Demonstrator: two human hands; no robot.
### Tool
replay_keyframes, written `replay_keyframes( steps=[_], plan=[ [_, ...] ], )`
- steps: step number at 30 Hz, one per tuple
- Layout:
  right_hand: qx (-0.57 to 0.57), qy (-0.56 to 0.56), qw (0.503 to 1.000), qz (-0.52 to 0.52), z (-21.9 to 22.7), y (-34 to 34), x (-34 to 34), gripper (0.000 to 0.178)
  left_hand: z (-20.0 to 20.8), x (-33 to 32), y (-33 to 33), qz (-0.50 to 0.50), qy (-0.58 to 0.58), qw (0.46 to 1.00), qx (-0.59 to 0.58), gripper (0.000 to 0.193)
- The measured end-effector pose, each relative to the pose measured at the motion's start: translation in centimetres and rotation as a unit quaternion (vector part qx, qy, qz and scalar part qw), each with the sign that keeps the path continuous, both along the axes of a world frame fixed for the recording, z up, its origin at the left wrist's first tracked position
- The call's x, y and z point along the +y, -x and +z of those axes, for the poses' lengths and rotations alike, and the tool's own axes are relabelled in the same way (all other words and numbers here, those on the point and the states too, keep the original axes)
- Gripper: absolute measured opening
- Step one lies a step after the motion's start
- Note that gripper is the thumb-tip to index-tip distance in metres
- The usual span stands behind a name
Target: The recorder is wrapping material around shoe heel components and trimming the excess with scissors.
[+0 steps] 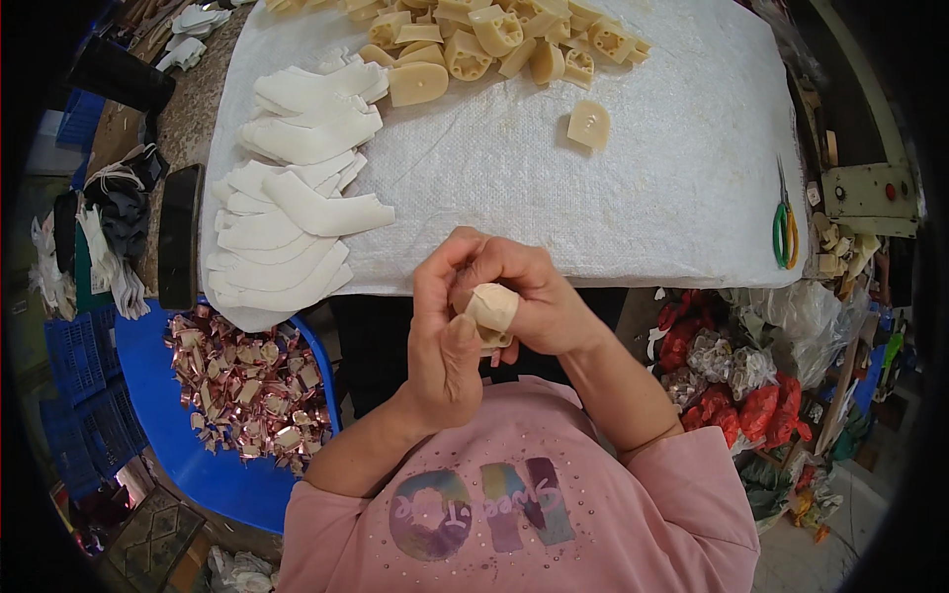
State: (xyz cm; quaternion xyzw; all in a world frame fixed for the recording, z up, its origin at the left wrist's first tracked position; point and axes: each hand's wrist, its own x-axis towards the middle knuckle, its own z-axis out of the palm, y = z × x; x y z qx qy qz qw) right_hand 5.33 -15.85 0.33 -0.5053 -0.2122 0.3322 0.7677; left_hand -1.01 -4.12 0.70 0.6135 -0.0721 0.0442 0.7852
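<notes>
In front of my chest, just off the table's near edge, a small cream shoe heel sits between both hands. My left hand is closed round its left side, thumb pressed along it. On the other side my right hand grips it with curled fingers, and much of the heel is hidden by them. White curved cut pieces lie in overlapping stacks on the table's left. Several beige plastic heels are heaped at the far side, and a single heel lies apart, right of centre.
A white woven sheet covers the table. Scissors with green and yellow handles lie at its right edge. A black phone is at the left. Below stands a blue chair piled with shiny pink pieces. Red plastic bags sit lower right.
</notes>
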Motion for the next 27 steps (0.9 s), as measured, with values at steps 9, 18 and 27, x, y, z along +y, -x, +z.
replay_keyframes(
  steps=[9, 18, 27],
  plan=[
    [-0.122, -0.024, 0.981, -0.148, -1.5, 3.0, 2.0, 0.029, -0.6, 0.6, -0.1, 0.152, -0.048, 0.986, 0.054, 0.049],
    [-0.281, 0.020, 0.943, -0.177, -1.4, 2.0, 1.6, 0.032, -1.1, 0.1, -0.1, 0.141, -0.047, 0.989, 0.009, 0.044],
    [-0.186, 0.125, 0.950, -0.216, 0.9, 0.7, 0.6, 0.041, 0.0, 2.5, -0.7, 0.000, -0.060, 0.996, 0.073, 0.096]
  ],
)
